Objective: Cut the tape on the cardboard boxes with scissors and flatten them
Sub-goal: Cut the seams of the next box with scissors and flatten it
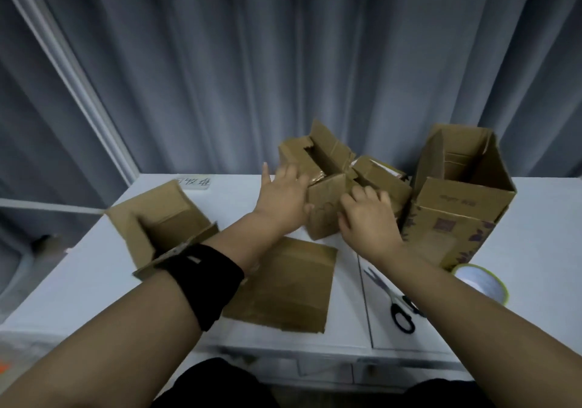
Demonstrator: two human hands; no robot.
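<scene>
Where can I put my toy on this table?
Bare table shows near the left edge, in front of the open box, and at the right beside the tall box. The middle is crowded: left hand and right hand on a small box, flattened cardboard, scissors, tape roll.

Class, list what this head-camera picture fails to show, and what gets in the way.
Head view only.
- scissors: a handle loop sits behind the right forearm.
- tape roll: near edge behind that forearm.
- small box: front face largely covered by the left hand and right hand.
- paper label: writing too blurred to read.
</scene>
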